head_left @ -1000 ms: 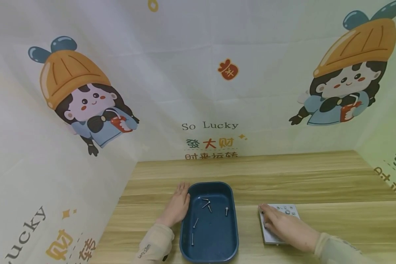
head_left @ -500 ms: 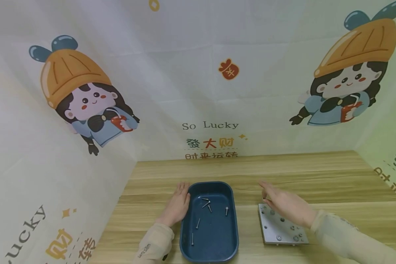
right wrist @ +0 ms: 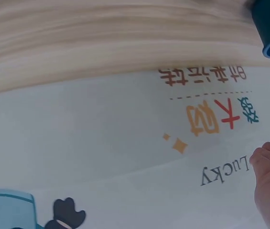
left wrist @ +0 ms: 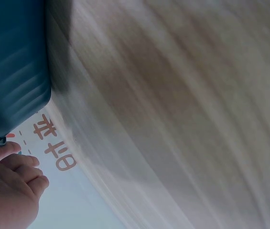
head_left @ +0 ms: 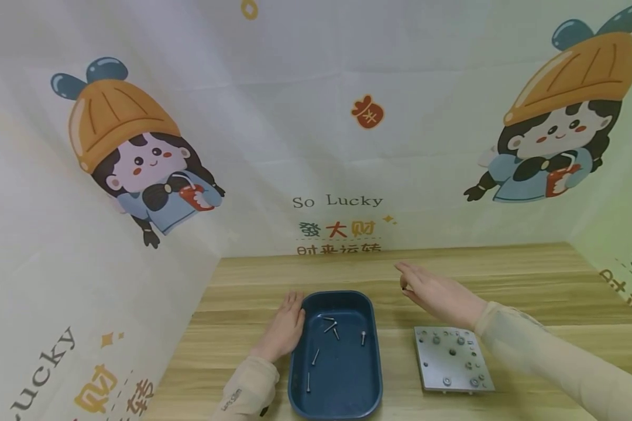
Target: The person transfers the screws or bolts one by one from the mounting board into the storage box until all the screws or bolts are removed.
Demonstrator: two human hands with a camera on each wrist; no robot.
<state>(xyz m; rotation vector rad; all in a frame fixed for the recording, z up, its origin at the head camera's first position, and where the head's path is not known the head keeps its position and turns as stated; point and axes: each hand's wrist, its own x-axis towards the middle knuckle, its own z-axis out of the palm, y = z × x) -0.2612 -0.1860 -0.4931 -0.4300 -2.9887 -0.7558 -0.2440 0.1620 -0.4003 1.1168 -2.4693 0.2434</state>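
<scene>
Back cloth [head_left: 342, 169]: "So Lucky" above "發大财" and a partly hidden "时来运转". Left cloth [head_left: 58, 280]: "ucky", "财", "转". Right cloth [head_left: 624, 245]: "發". Left sleeve [head_left: 250, 380]: small lettering, illegible.

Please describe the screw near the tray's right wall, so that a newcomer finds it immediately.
On the wooden table, find the dark blue tray with the left hand at its left side. Inside, toward the right wall, is the screw. It sits alone there, while the other screws lie farther left.
</scene>
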